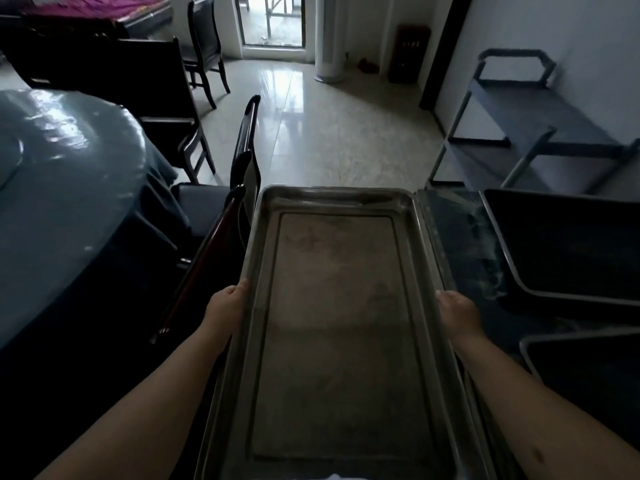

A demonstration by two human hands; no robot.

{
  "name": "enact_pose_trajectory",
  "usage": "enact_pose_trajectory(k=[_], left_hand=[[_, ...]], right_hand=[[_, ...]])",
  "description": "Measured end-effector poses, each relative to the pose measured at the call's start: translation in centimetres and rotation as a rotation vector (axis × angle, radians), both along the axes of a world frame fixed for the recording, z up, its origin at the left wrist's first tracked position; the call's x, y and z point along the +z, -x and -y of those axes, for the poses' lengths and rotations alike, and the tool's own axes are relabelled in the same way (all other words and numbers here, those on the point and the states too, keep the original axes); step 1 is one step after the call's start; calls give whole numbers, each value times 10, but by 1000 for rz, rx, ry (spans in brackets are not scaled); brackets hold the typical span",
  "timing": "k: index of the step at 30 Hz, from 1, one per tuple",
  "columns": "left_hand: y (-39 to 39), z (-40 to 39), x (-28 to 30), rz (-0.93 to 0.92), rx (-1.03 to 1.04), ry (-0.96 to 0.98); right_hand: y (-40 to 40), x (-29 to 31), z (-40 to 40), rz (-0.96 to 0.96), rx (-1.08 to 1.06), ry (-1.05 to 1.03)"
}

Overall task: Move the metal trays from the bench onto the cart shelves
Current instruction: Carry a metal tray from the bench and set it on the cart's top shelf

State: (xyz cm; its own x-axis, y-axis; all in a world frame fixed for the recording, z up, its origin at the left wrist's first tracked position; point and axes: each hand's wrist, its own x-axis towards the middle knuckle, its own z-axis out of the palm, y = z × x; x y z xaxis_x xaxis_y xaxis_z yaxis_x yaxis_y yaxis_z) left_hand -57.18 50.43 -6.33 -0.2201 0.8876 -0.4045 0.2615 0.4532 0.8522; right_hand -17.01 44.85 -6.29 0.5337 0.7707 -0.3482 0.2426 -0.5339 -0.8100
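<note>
Metal tray (pixel 334 327), long and shallow, dull grey, held lengthwise in the middle of the view, near end out of frame at the bottom. Left hand (pixel 227 306) on the left rim, fingers curled under the edge, thumb on top. Right hand (pixel 457 311) on the right rim, fingers wrapped under out of sight, gripping likewise. To the right, a dark bench (pixel 460 244) with two more trays: far tray (pixel 568 244), and near tray (pixel 585 362) at the frame edge. Far right against the wall, grey cart (pixel 526 116), shelves bare. To the left, round table (pixel 69 188) under a blue-grey cloth, dark chairs (pixel 166 98) around it. Pale glossy floor (pixel 329 126) beyond, glass door (pixel 272 20) at the far end.
</note>
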Motion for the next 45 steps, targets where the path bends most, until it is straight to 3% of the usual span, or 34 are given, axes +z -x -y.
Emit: enact_pose_trajectory(k=[13,22,27,36,45], left_hand=[[-71,-241,18,5,36,-30],[-92,-429,-2,71,-11,-51],[-91,-571,6,44,-59,-52],[-107,-746,-3,-4,-77,43],[-181,-957,20,-108,-72,-68]], right_hand=[[-70,20,-271,27,110,7],[-86,7,-440,71,56,20],[-86,11,-554,75,-32,9],[-100,5,-719,100,-17,33],[-173,3,-948,153,32,-20]])
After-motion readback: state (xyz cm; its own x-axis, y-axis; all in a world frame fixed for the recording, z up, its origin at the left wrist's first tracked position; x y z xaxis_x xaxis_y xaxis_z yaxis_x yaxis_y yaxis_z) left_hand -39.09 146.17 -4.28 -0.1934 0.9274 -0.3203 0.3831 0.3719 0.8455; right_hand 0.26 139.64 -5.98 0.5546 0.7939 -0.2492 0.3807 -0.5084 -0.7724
